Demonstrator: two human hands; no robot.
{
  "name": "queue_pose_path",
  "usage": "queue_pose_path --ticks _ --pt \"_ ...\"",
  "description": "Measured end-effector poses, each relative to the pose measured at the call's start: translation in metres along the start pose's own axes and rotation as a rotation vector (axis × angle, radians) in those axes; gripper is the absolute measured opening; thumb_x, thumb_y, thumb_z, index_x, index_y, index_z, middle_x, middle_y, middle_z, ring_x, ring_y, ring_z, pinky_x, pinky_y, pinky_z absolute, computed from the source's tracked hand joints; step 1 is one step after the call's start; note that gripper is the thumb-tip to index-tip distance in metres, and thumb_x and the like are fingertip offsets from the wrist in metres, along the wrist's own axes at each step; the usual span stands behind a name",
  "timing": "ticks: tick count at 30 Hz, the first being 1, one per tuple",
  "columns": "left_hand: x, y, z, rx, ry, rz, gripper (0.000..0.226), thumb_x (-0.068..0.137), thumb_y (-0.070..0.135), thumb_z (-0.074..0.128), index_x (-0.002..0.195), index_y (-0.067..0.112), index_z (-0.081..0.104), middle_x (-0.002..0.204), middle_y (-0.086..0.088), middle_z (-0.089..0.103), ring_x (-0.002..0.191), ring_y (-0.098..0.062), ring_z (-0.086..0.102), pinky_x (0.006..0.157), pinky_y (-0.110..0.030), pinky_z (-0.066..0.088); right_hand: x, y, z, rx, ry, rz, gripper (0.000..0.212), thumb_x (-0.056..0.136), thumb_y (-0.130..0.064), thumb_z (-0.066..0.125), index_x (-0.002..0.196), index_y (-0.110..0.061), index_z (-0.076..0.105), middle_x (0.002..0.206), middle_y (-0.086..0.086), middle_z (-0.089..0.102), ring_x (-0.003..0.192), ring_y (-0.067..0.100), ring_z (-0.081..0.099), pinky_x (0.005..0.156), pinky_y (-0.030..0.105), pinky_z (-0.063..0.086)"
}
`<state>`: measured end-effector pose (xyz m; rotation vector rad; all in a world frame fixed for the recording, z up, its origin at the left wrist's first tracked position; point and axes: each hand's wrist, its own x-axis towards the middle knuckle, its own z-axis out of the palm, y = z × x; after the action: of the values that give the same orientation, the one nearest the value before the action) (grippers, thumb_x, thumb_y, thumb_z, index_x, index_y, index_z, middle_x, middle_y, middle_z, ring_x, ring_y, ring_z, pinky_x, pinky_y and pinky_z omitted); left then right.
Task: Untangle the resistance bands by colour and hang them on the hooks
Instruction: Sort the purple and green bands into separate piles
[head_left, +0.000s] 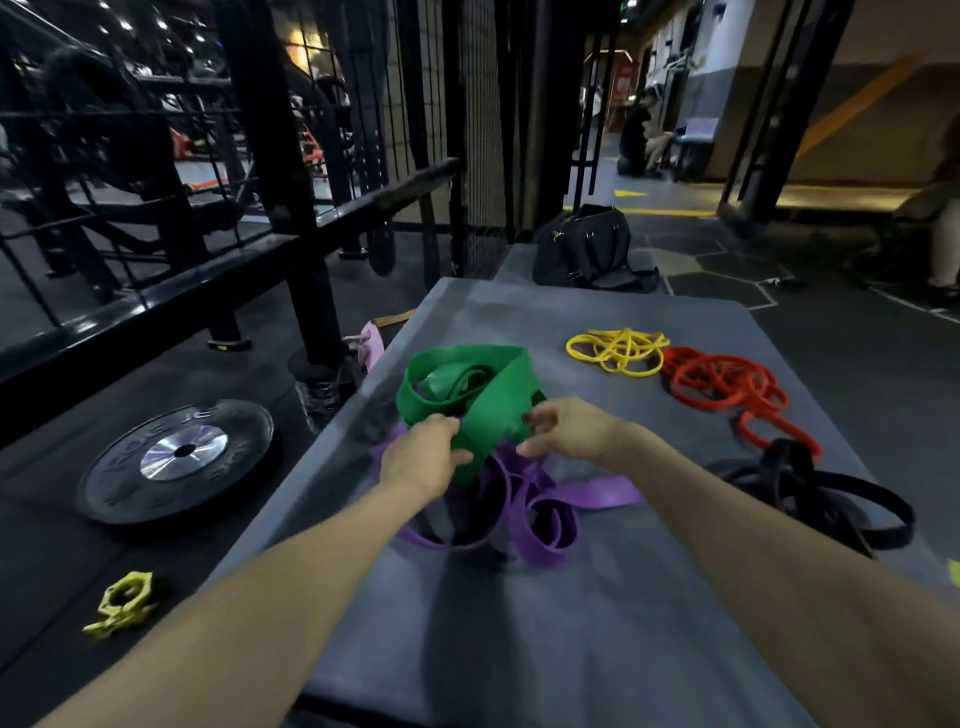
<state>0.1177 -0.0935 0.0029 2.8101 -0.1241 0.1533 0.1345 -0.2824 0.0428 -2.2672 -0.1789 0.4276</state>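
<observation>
Green bands (470, 387) lie over purple bands (540, 506) near the table's (519, 649) left edge; left hand (423, 454) and right hand (566, 428) pinch green, best lifted slowly, loops teased apart.

Green bands (470, 387): wide, flat, looped in a loose heap mid-mat, one strap running down toward the near side, lying over the purple. Purple bands (535, 512): wide, curled in open loops just nearer than the green, one tail stretching right. Yellow bands (618, 351): thin, tangled in a flat pile, far right. Red bands (727, 387): thin-to-medium coils just right of yellow, touching it, one loop trailing nearer. Black bands (826, 499): wide loops at the right edge, near the red trail.
</observation>
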Motion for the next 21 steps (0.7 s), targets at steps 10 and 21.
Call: queue_pose_path --ticks 10,21 --pt "0.015 -0.047 -0.052 -0.107 0.087 -0.140 0.019 0.087 0.026 0.061 0.103 0.017 0.058 0.104 -0.007 0.067 0.097 -0.031 0.062 0.086 -0.039 0.050 -0.020 0.014 0.017 -0.818 -0.315 -0.058 0.112 0.059 -0.051 0.081 0.149 -0.025 0.018 0.148 0.004 0.024 0.137 0.027 0.026 0.115 0.041 0.027" --pt "-0.020 -0.061 -0.071 -0.267 0.015 -0.143 0.024 0.081 0.024 0.070 0.101 0.012 0.064 0.097 -0.011 0.069 0.094 -0.030 0.064 0.089 -0.043 0.051 -0.026 0.018 0.029 -0.764 0.124 -0.148 0.028 0.085 -0.040 0.060 0.101 -0.016 0.064 0.107 0.011 0.065 0.102 0.031 0.060 0.075 0.034 0.042"
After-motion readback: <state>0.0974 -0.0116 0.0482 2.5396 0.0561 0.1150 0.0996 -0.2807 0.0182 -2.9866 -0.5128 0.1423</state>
